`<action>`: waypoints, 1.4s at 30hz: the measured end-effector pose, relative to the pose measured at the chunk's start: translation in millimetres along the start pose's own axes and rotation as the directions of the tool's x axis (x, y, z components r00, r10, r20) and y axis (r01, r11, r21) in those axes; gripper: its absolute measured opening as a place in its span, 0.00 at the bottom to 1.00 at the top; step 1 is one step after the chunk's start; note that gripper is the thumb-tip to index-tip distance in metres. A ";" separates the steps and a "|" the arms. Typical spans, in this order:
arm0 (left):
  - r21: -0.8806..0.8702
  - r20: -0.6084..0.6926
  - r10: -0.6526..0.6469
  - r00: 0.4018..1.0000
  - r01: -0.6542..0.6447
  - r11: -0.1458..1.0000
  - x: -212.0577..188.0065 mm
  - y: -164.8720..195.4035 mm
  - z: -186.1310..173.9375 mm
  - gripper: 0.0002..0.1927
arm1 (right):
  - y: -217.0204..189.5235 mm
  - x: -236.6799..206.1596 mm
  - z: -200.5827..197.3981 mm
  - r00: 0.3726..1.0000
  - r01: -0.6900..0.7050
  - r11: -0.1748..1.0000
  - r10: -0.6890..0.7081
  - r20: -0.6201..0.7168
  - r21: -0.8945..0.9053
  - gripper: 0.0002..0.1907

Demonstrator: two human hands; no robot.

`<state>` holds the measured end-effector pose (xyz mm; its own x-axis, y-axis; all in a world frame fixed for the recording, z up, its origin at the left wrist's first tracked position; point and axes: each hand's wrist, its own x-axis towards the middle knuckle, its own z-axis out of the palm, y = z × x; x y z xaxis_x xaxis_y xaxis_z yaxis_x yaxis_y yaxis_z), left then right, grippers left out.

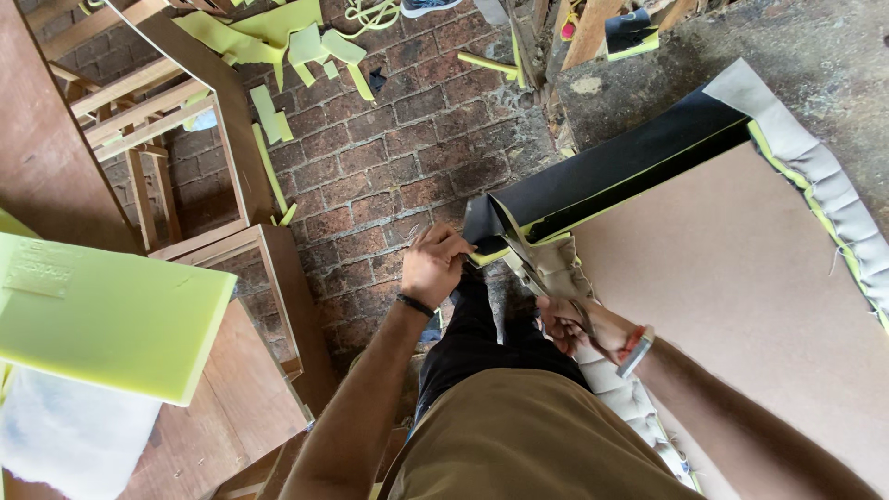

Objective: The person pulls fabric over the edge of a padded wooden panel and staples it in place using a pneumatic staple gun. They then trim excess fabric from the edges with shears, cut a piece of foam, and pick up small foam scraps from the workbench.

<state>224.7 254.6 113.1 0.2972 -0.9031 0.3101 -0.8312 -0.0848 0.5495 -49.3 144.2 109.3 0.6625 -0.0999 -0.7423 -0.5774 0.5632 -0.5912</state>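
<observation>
A large brown board (741, 287) lies in front of me, edged with yellow foam, grey fabric (815, 167) and a black fabric strip (611, 171). My left hand (433, 264) pinches the corner of the black fabric where it folds over the foam. My right hand (579, 329) grips a pair of scissors (546, 282) whose blades point into the grey fabric at that same corner. A red band with a grey tag (637, 347) sits on my right wrist.
The floor is red brick (389, 167), strewn with yellow foam offcuts (278, 37). A wooden chair frame (176, 139) stands at the left, a thick yellow foam slab (102, 319) rests on a wooden surface (222, 417) at lower left.
</observation>
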 end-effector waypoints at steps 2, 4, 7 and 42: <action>-0.006 0.005 -0.053 0.999 0.053 0.999 -1.2 -0.3 2.5 0.09 | -0.8 8.4 4.1 0.999 -0.003 0.999 0.001 -0.052 -0.034 0.28; -0.025 0.011 -0.098 0.995 0.098 0.995 -2.3 -1.9 2.8 0.08 | 0.2 11.7 5.7 0.993 -0.021 0.992 0.008 -0.114 -0.122 0.28; -0.039 0.000 -0.120 0.993 0.120 0.992 -3.9 -8.7 -3.7 0.09 | 3.3 7.2 5.0 0.988 -0.037 0.976 0.003 -0.156 -0.215 0.26; -0.311 0.321 0.063 0.945 0.043 0.949 77.8 -114.5 -19.0 0.07 | 17.0 26.7 47.3 0.962 -0.063 0.998 0.066 -0.266 0.020 0.24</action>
<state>352.0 202.1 89.0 0.0776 -0.9939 0.0782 -0.6301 0.0119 0.7765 -18.8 189.9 94.3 0.4723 -0.2770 -0.8368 -0.6083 0.5846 -0.5369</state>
